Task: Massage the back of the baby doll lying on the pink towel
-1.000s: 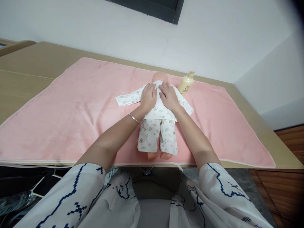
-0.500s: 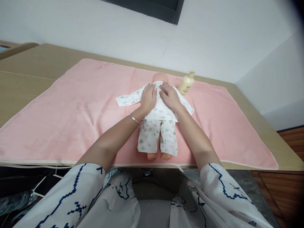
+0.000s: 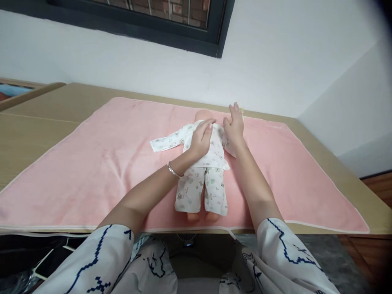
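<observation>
A baby doll (image 3: 216,157) in a white patterned top and trousers lies on a pink blanket (image 3: 92,163), its bare feet toward me. Over its upper body is my left hand (image 3: 201,139), fingers stretched out and holding nothing; whether the palm touches the cloth I cannot tell. My right hand (image 3: 235,125) is raised beside the doll's shoulder, fingers extended upward. It hides most of the pump bottle (image 3: 242,111); only a bit of pale yellow shows past the fingers. The doll's head (image 3: 203,114) is bald, and its face does not show.
The blanket covers much of a wooden table (image 3: 39,130), whose back edge meets a white wall (image 3: 263,61). A dark-framed window (image 3: 171,36) is above. Below the front edge are a small fan (image 3: 186,239) and, at left, dark items.
Both hands have lifted off the doll's upper back or chest. My right hand has moved right, in front of the bottle; my left has shifted toward the doll's middle. The view has tilted up.
</observation>
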A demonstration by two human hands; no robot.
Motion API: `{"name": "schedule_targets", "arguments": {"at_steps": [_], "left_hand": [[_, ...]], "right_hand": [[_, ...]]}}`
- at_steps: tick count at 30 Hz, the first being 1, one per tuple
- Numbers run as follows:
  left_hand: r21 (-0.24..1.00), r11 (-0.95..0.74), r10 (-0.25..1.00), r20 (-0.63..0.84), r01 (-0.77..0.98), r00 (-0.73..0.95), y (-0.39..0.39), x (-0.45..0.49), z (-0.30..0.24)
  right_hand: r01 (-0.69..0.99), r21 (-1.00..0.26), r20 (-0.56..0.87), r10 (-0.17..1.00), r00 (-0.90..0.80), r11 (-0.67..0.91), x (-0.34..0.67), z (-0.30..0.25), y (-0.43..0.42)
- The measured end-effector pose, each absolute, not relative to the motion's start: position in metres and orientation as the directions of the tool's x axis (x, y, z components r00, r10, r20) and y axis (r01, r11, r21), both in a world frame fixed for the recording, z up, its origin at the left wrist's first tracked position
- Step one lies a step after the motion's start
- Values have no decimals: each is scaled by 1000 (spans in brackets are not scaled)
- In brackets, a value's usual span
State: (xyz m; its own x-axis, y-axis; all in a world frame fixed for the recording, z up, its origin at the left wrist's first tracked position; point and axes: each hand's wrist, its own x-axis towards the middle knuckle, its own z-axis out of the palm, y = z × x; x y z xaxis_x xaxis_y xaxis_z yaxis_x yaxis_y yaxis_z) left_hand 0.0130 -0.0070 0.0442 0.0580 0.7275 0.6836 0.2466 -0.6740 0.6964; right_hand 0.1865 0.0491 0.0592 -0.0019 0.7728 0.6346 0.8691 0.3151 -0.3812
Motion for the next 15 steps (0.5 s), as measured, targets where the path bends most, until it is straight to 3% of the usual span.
{"name": "schedule_targets", "arguments": {"at_steps": [4,8,11,15], "left_hand": [[811,-586,808,584,-1,83,-20,44,74],[965,-203,947,237,-165,219,18,71,86],[985,-28,942,82,-168,325,60,84,87],[976,32,955,34,-216,295,102,97,78]], "right_hand": [[898,-376,596,801,48,227,220,69,70],[892,-400,547,836,51,208,240,71,80],[905,-376,510,860,21,200,247,69,81],[943,-296,488,873,9,155,243,63,81]]}}
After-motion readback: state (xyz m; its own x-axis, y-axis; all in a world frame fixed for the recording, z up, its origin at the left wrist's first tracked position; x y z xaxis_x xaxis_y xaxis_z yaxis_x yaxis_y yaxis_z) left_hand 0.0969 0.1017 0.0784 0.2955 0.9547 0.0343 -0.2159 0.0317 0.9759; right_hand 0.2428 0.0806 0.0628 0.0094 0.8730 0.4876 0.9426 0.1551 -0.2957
